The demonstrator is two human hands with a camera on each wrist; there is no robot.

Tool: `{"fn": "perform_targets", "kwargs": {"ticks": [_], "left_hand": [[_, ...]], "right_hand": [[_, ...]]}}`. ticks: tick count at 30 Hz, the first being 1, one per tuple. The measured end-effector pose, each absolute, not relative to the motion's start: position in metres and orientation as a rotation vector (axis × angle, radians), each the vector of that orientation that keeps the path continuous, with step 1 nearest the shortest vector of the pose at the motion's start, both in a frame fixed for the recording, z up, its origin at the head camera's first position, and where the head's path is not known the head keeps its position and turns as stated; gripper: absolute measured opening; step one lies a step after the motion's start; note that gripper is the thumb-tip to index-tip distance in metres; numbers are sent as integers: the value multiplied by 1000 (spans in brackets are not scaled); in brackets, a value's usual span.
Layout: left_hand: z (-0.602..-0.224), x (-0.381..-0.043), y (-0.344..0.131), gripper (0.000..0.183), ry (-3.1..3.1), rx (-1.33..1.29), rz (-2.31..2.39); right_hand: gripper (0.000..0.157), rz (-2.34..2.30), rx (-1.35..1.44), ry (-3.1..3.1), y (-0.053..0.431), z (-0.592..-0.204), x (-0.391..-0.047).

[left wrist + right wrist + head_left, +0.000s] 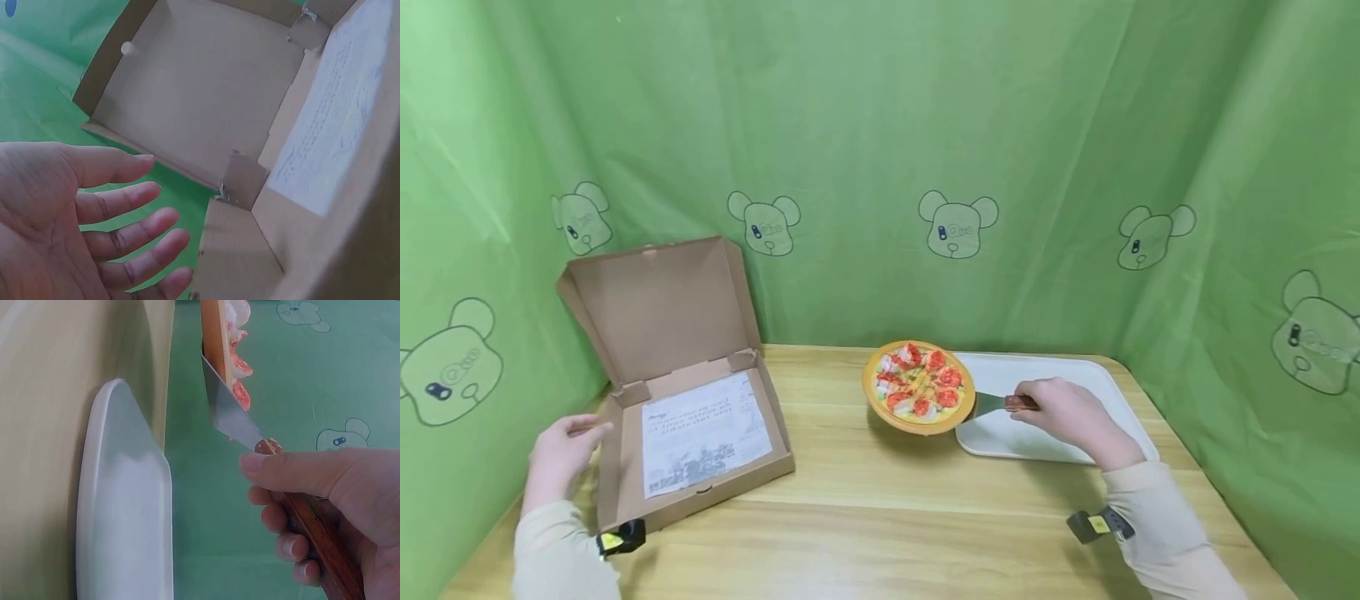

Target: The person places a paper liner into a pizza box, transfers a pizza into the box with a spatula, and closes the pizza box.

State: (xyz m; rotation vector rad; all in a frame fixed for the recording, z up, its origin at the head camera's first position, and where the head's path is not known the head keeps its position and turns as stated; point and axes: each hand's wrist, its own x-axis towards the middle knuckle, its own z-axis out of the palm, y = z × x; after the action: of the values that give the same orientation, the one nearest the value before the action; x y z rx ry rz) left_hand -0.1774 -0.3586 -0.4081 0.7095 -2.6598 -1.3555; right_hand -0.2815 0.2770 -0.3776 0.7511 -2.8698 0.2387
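Observation:
My right hand (1063,412) grips the wooden handle of a spatula (234,412), thumb along the top and fingers curled round it. On the spatula's metal blade lies a toy pizza (919,387) with red and white toppings, raised above the table left of the tray. Over at the left, my left hand (567,454) is beside the left wall of an open cardboard pizza box (658,308). Its fingers are spread and loosely bent in the left wrist view, holding nothing. Whether they touch the box cannot be told. A printed sheet of paper (707,433) lines the box's bottom.
A white tray (1075,437) lies on the right of the wooden table (850,533). The box lid stands up at the back, near the green curtain (865,125) that surrounds the table on the far side and both flanks.

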Motion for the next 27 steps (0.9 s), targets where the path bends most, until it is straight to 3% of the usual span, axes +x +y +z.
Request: {"fn": "perform_targets", "kwargs": {"ticks": [27], "left_hand": [[-426, -180, -373, 63, -2613, 735, -1642]], "right_hand": [[10, 275, 840, -2836, 231, -380, -291]]}}
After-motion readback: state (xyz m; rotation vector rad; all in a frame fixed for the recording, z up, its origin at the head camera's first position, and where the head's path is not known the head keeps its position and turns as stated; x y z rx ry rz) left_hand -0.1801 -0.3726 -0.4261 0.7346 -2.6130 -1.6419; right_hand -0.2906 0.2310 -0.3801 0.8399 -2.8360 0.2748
